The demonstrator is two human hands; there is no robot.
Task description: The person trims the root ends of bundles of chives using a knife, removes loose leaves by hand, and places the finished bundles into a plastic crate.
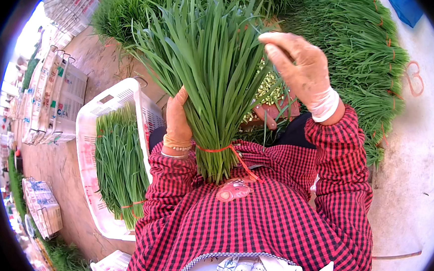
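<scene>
A big bunch of garlic chives (219, 96) stands upright before me, its leaves fanning out at the top. An orange tie (213, 149) circles it near the cut ends, with a loose tail hanging to the right. My left hand (178, 118), gloved, is wrapped round the bunch's left side above the tie. Beside the leaf tips on the right, my gloved right hand (303, 68) is raised, with thumb and forefinger pinched close together. Whatever is between those fingertips is too thin to make out.
A white plastic basket (82, 142) on my left holds tied chives (121, 164). Green heaps lie ahead left (130, 16) and right (351, 54). Pale cut pieces (269, 86) lie beyond my lap. Crates (55, 98) stand far left; an orange tie (414, 78) lies on the right floor.
</scene>
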